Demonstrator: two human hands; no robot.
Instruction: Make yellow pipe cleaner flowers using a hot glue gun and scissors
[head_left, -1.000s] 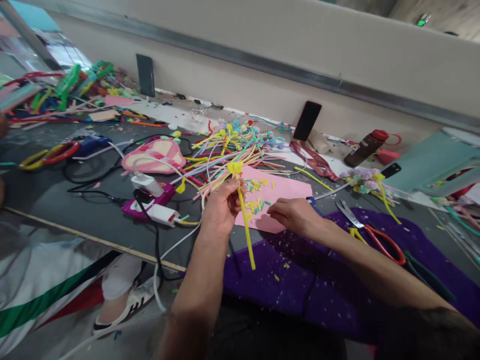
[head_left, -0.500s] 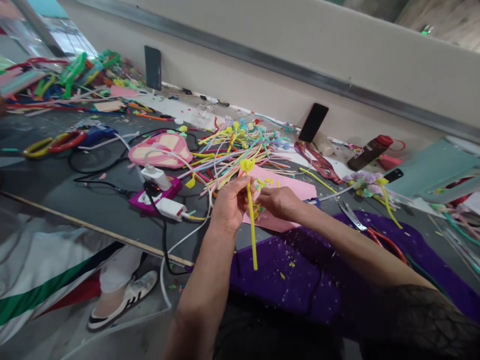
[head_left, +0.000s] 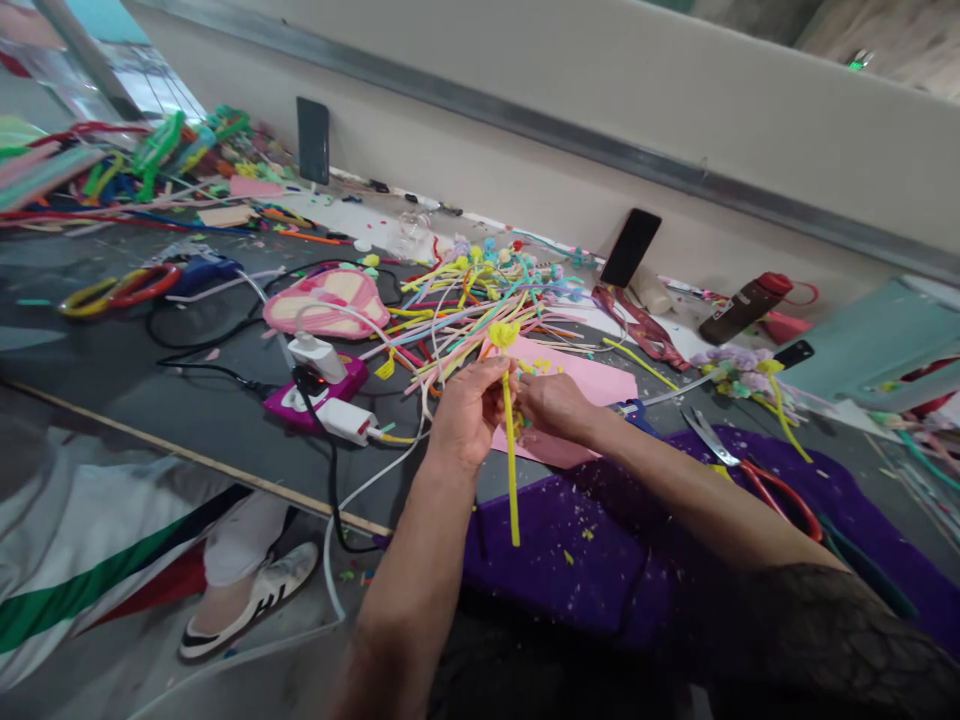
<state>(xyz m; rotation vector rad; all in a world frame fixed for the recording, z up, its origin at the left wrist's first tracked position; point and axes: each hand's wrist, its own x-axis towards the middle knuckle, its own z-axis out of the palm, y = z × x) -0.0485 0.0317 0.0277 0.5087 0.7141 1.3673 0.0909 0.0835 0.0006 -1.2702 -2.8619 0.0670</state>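
Note:
A yellow fuzzy stem (head_left: 512, 460) with a yellow flower-like head (head_left: 503, 335) is pinched in my left hand (head_left: 470, 405), its long end hanging down past the wrist. My right hand (head_left: 556, 405) is closed right beside it, fingertips near the stem just under the head; what those fingers hold, if anything, is too small to make out. Beneath both hands lies a pink sheet (head_left: 592, 378) with small yellow and green pieces on it. Behind them spreads a pile of coloured fuzzy stems (head_left: 457, 335).
A purple power strip (head_left: 352, 382) with white plugs and cables sits left of my hands. Open scissors (head_left: 750, 477) rest on purple cloth (head_left: 555, 570) at the right. Farther back are a leaning phone (head_left: 631, 247) and a brown bottle (head_left: 745, 308). A person's shoe (head_left: 251, 603) shows lower left.
My right hand has moved slightly left, closer to my left hand and the stem. The whole view has shifted a little; my left hand still grips the yellow stem.

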